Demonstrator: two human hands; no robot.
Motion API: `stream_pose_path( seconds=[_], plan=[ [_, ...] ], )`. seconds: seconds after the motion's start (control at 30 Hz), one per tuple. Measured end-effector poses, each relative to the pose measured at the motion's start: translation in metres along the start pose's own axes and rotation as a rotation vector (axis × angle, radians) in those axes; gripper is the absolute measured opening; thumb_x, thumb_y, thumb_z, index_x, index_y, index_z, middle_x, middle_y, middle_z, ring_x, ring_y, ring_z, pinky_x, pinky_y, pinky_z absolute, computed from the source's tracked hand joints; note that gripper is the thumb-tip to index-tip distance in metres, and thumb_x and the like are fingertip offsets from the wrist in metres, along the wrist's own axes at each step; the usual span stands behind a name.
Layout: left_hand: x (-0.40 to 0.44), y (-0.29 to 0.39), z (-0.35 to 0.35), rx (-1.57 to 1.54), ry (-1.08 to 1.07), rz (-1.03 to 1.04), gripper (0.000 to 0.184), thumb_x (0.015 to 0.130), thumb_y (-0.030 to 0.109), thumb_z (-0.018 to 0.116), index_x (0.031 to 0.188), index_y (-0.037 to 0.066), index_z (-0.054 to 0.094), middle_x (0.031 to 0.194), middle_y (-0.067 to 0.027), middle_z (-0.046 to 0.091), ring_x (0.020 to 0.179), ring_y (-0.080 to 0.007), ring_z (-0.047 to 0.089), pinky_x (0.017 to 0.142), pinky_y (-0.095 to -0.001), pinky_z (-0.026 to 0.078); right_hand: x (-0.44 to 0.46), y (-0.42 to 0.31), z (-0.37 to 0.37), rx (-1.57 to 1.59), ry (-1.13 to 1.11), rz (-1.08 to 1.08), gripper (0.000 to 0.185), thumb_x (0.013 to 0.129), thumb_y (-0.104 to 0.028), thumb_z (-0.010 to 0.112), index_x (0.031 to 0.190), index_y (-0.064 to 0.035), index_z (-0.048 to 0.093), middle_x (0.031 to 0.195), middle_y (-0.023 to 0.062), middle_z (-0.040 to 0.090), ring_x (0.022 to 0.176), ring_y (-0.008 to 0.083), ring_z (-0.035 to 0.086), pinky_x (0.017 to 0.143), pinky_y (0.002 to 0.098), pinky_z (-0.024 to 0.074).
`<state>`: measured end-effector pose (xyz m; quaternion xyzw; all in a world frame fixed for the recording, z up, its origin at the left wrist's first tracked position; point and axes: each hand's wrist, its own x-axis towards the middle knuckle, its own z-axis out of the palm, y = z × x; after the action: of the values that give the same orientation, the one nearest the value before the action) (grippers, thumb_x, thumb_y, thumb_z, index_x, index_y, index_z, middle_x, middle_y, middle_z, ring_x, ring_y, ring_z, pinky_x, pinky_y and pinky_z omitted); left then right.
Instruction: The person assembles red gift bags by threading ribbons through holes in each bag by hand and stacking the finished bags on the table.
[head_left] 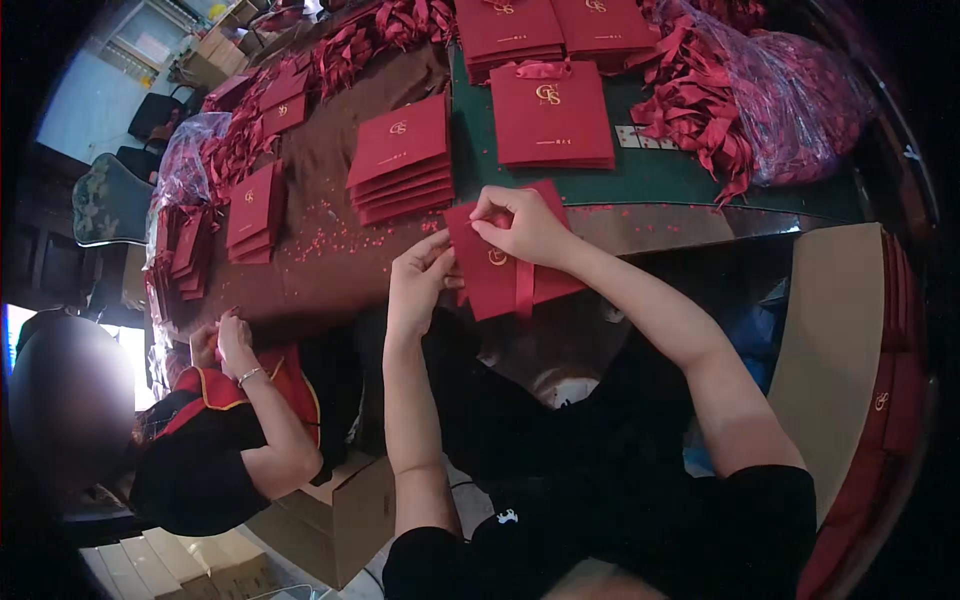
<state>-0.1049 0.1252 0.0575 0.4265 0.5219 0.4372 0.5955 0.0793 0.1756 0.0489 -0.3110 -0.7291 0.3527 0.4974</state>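
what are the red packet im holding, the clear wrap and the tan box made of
Red packet: likely stiff paper or card, matte, with crisp edges and a gold mark.
Clear wrap: thin plastic film, see-through with crinkled highlights.
Tan box: probably cardboard, plain and dull, stiff-sided.

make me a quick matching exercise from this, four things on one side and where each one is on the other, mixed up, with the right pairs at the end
Things
1. red folder with gold print
2. large plastic-wrapped ribbon bundle
3. patterned chair
4. tall cardboard box

Places
A. at the far left, beyond the table
B. at the person's right side, with red pieces standing in it
C. at the left hand and right hand
D. at the table's far right end

Right pairs: 1-C, 2-D, 3-A, 4-B
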Motion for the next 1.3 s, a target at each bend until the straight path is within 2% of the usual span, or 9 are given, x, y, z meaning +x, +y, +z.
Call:
stream_pose_path(
  seconds=[0.03,0.1,0.17,0.37,0.43,0.53,0.8,1.1,1.3],
  plan=[
    [0.004,-0.004,-0.003,0.007,0.001,0.002,0.031,0.09,0.0,0.057,0.121,0.0,0.06,0.096,-0.0022,0.063,0.076,-0.0078,0.059,0.066,-0.0214,0.048,-0.001,0.0,-0.001,0.004,0.005,-0.004,0.009,0.083,-0.004,0.062,0.081,0.0023,0.056,0.073,0.0084,0.064,0.066,0.0134,0.063,0.059,0.0283,0.0501],
    [0.014,-0.015,-0.011,0.406,0.085,0.282,0.031,0.086,-0.005,0.06,0.116,-0.002,0.063,0.095,-0.002,0.055,0.08,-0.0078,0.055,0.072,-0.0198,0.045,-0.003,-0.003,-0.003,0.216,-0.124,0.3,0.009,0.082,-0.004,0.065,0.081,0.0006,0.057,0.073,0.0062,0.063,0.059,0.0069,0.057,0.053,0.0233,0.0434],
    [0.02,-0.025,-0.01,0.32,0.097,0.335,0.03,0.082,-0.009,0.062,0.111,-0.003,0.066,0.093,-0.0012,0.047,0.082,-0.0077,0.05,0.074,-0.0187,0.041,-0.004,0.0,-0.003,0.163,-0.105,0.188,0.008,0.083,-0.003,0.064,0.081,0.0006,0.057,0.071,0.0067,0.062,0.055,0.0079,0.06,0.049,0.0244,0.0447],
    [0.02,-0.029,-0.01,0.6,0.205,0.529,0.026,0.079,-0.008,0.063,0.105,-0.005,0.065,0.095,-0.004,0.047,0.084,-0.0104,0.049,0.075,-0.0216,0.042,-0.003,-0.004,-0.002,0.22,-0.145,0.342,0.007,0.083,-0.002,0.063,0.082,0.0013,0.057,0.073,0.0062,0.062,0.055,0.0085,0.058,0.05,0.0258,0.0439],
    [0.021,-0.03,-0.01,0.606,0.211,0.572,0.026,0.079,-0.008,0.063,0.104,-0.004,0.065,0.096,-0.0045,0.048,0.085,-0.0116,0.05,0.076,-0.0227,0.042,-0.003,-0.001,-0.001,0.02,-0.092,0.102,0.01,0.081,-0.005,0.063,0.081,-0.0004,0.055,0.073,0.012,0.063,0.064,0.0226,0.065,0.054,0.0331,0.0476],
    [0.021,-0.031,-0.01,0.635,0.216,0.638,0.026,0.077,-0.008,0.064,0.102,-0.004,0.065,0.097,-0.0053,0.05,0.087,-0.0142,0.051,0.079,-0.0249,0.043,-0.003,-0.004,-0.001,-0.078,-0.12,0.044,0.011,0.078,-0.004,0.064,0.08,-0.0011,0.053,0.073,0.013,0.061,0.071,0.029,0.063,0.061,0.0366,0.0475],
    [0.019,-0.029,-0.007,0.679,0.248,0.685,0.024,0.072,-0.008,0.067,0.096,-0.004,0.066,0.089,-0.0077,0.053,0.086,-0.02,0.052,0.08,-0.0277,0.042,-0.006,0.003,0.006,-0.313,-0.188,-0.27,0.012,0.078,0.0,0.06,0.081,-0.0007,0.049,0.078,0.0144,0.057,0.076,0.0348,0.058,0.068,0.0433,0.0464],
    [0.02,-0.032,-0.008,0.686,0.25,0.739,0.02,0.072,-0.008,0.067,0.092,-0.004,0.066,0.086,-0.0086,0.053,0.084,-0.0225,0.052,0.075,-0.0292,0.043,0.012,-0.005,-0.004,-0.202,-0.379,-0.01,0.011,0.083,-0.004,0.06,0.083,0.0002,0.05,0.079,0.0163,0.059,0.077,0.0361,0.06,0.065,0.0431,0.0464],
    [0.024,-0.035,-0.007,0.662,0.259,0.803,0.023,0.067,-0.005,0.07,0.09,0.0,0.069,0.08,-0.01,0.05,0.078,-0.0262,0.047,0.068,-0.0338,0.041,0.013,-0.006,-0.005,-0.014,-0.421,0.295,0.008,0.085,-0.005,0.059,0.086,0.0008,0.054,0.076,0.0145,0.064,0.064,0.026,0.066,0.057,0.0371,0.048]
  ],
)
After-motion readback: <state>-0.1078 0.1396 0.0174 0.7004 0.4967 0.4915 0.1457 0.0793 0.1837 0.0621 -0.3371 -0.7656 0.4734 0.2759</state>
